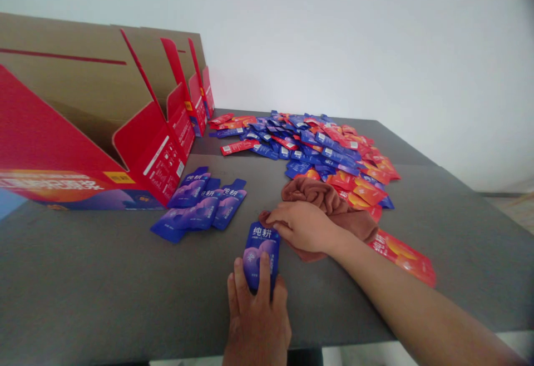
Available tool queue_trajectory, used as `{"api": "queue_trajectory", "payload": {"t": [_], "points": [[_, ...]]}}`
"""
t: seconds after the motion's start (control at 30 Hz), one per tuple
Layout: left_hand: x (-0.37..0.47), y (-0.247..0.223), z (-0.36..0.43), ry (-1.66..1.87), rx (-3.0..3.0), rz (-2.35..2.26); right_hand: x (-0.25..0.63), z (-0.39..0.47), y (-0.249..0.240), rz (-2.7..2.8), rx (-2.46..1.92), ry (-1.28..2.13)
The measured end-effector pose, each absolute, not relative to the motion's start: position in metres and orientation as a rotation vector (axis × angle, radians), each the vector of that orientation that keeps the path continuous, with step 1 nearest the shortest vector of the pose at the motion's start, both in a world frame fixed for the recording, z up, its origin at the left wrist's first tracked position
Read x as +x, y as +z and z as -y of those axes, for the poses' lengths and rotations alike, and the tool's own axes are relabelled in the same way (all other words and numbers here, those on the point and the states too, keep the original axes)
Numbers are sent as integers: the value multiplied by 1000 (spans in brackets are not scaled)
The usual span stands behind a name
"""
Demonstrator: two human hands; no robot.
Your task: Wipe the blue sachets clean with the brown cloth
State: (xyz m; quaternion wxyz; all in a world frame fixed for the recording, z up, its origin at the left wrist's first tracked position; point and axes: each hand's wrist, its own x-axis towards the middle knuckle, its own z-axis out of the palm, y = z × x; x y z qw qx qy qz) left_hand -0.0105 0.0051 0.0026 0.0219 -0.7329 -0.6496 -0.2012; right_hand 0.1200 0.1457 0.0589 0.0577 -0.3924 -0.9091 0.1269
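My left hand (257, 313) holds a blue pouch (261, 243) flat on the table, with its fingers on the front and along the sides. The pouch has white characters and purple fruit printed on it. In my right hand (304, 224) is a bunched brown cloth (321, 193), its fingers closed on a corner that touches the top edge of that pouch. Most of the cloth lies crumpled behind and right of the hand. An orange-red pouch (404, 257) lies partly under the cloth and my right forearm.
Several blue pouches (204, 204) lie overlapping at the left, by an open red carton (83, 177). More open cartons (183, 88) stand behind it. A large heap of blue and red pouches (312, 143) covers the back of the grey table (104, 277), before a white wall.
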Motion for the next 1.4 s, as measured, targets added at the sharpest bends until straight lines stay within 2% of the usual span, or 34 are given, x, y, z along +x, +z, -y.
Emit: {"api": "queue_trajectory", "payload": {"t": [0.37,0.73,1.13,1.4], "points": [[-11,-2,-4,-631,-2258,1977,112,-128,69,2867,-826,517],[-10,1,-5,-623,-2267,1986,117,-142,61,2762,-1198,394],[-11,2,-5,-662,-2265,1989,113,-129,71,2899,-735,562],[-12,1,-5,-609,-2290,1989,116,-141,60,2780,-1157,394]]}}
